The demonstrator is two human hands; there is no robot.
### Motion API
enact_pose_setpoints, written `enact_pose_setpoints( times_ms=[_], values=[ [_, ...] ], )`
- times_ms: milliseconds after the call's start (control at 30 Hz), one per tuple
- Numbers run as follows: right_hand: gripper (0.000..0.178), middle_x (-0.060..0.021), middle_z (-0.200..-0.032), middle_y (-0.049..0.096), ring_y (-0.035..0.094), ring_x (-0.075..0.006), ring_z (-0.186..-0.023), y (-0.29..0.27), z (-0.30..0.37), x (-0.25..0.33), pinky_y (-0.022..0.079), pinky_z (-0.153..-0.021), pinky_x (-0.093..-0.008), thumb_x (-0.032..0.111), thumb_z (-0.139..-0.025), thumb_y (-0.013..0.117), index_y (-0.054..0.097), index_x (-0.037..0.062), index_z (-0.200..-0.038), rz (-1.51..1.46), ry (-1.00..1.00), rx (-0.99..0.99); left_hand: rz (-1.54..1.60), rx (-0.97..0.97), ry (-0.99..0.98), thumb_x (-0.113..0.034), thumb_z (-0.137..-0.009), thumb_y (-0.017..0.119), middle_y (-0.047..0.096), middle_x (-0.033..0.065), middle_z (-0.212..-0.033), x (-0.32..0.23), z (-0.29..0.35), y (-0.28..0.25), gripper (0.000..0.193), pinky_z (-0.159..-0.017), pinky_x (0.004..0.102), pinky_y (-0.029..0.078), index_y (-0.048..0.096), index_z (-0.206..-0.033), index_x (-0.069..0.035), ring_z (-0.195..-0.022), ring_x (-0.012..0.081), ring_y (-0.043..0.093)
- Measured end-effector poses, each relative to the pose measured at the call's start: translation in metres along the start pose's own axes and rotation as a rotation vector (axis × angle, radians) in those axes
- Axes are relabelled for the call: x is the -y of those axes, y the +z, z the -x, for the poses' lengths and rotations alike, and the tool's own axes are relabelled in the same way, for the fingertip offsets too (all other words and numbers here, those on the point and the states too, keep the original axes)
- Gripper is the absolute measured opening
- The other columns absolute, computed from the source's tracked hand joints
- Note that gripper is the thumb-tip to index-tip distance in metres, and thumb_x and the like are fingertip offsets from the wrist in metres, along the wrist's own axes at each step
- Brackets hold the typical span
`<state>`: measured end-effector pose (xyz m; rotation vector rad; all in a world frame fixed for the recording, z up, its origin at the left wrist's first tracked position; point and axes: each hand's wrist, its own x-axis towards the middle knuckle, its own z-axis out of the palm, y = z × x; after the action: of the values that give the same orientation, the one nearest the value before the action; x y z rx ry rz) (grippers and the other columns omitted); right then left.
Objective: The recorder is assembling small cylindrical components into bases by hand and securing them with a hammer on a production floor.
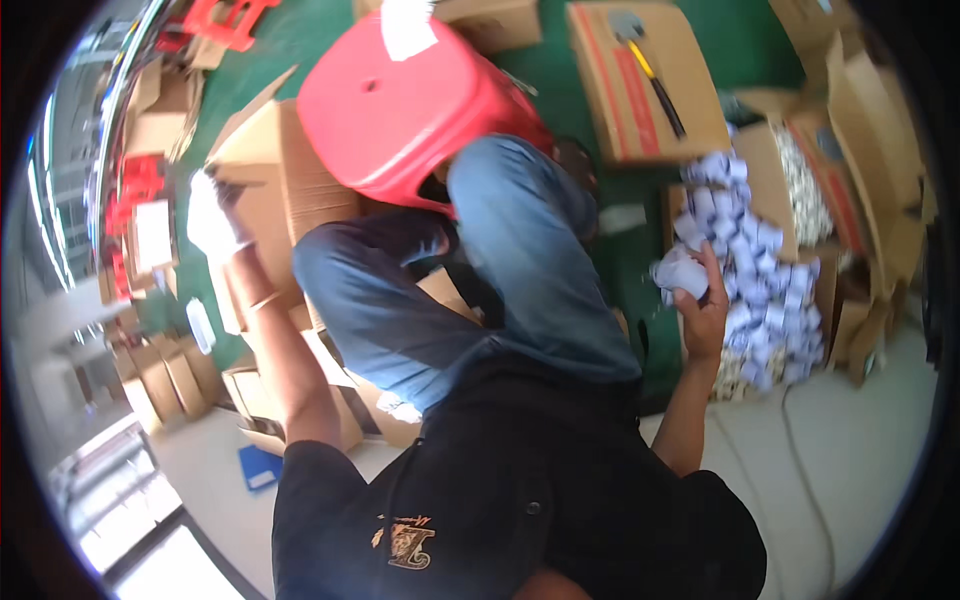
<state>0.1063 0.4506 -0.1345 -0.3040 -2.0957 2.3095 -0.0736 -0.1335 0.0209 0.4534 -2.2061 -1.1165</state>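
Observation:
My right hand (pixel 707 300) is closed round a small white paper-wrapped piece (pixel 683 272), thumb on one side and fingers on the other. It is held at the left edge of a heap of similar pale paper-wrapped pieces (pixel 765 262) in a carton. On the far left, my left hand (pixel 217 215) is over the side of an open brown carton (pixel 262 160). That hand is bright white and blurred, so I cannot tell its fingers or whether anything is in them.
A red plastic stool (pixel 390 105) stands ahead of my knees, white paper on it. A hammer (pixel 655 85) with a yellow and black handle lies on a closed carton (pixel 600 90). Behind the heap, an open carton holds small pale pieces (pixel 800 185). A blue folder (pixel 260 468) is on the floor.

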Motion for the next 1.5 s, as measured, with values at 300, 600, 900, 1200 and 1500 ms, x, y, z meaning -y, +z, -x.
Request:
enact_pose_setpoints(
  times_ms=[300, 600, 900, 1200, 1500],
  values=[
    [0.057, -0.0172, -0.128, 0.054, 0.055, -0.0246, -0.105, 0.291, -0.179, 0.111, 0.043, -0.09, -0.0333, 0.004, -0.088, 0.059, 0.044, -0.0007, -0.143, 0.11, -0.663, 0.578, 0.478, -0.29, -0.331, -0.028, -0.097, 0.058, 0.059, 0.0052, -0.067, -0.038, 0.016, 0.082, 0.032, -0.06, 0.0224, 0.049, 0.072, -0.1, 0.0, -0.058, 0.0125, 0.056],
    [0.06, -0.0146, -0.124, 0.06, 0.061, -0.0241, -0.105, 0.378, -0.201, 0.116, 0.048, -0.091, -0.0332, 0.007, -0.082, 0.07, 0.047, 0.0022, -0.138, 0.483, -0.854, 0.867, 0.349, -0.462, 0.086, -0.02, -0.096, 0.056, 0.065, 0.0062, -0.073, -0.028, 0.01, 0.124, 0.027, -0.063, 0.0227, 0.049, 0.072, -0.101, 0.002, -0.063, 0.0124, 0.059],
    [0.06, -0.0121, -0.114, 0.063, 0.064, -0.0249, -0.101, 0.359, -0.27, 0.078, 0.053, -0.084, -0.0342, 0.005, -0.069, 0.08, 0.051, 0.0046, -0.122, 0.391, -0.491, 0.464, 0.241, -0.356, 0.233, -0.014, -0.087, 0.066, 0.071, 0.0032, -0.083, -0.02, 0.004, 0.123, 0.017, -0.061, 0.0233, 0.048, 0.076, -0.095, -0.004, -0.066, 0.0133, 0.062],
    [0.061, -0.0118, -0.109, 0.063, 0.066, -0.0257, -0.094, 0.382, -0.263, 0.044, 0.053, -0.082, -0.036, 0.006, -0.067, 0.082, 0.051, 0.0065, -0.119, 0.55, -0.584, 0.479, 0.172, -0.028, 0.36, -0.008, -0.085, 0.066, 0.075, 0.0045, -0.092, -0.009, 0.008, 0.145, 0.017, -0.067, 0.0238, 0.053, 0.075, -0.098, -0.002, -0.075, 0.0126, 0.067],
    [0.06, -0.0113, -0.103, 0.064, 0.065, -0.027, -0.092, 0.382, -0.264, 0.034, 0.053, -0.081, -0.038, 0.007, -0.065, 0.084, 0.052, 0.0058, -0.117, 0.496, -0.683, 0.446, 0.322, 0.095, 0.132, -0.008, -0.084, 0.067, 0.075, 0.0056, -0.093, -0.018, 0.017, 0.16, 0.016, -0.071, 0.0251, 0.054, 0.076, -0.095, 0.0, -0.076, 0.014, 0.068]
  ],
)
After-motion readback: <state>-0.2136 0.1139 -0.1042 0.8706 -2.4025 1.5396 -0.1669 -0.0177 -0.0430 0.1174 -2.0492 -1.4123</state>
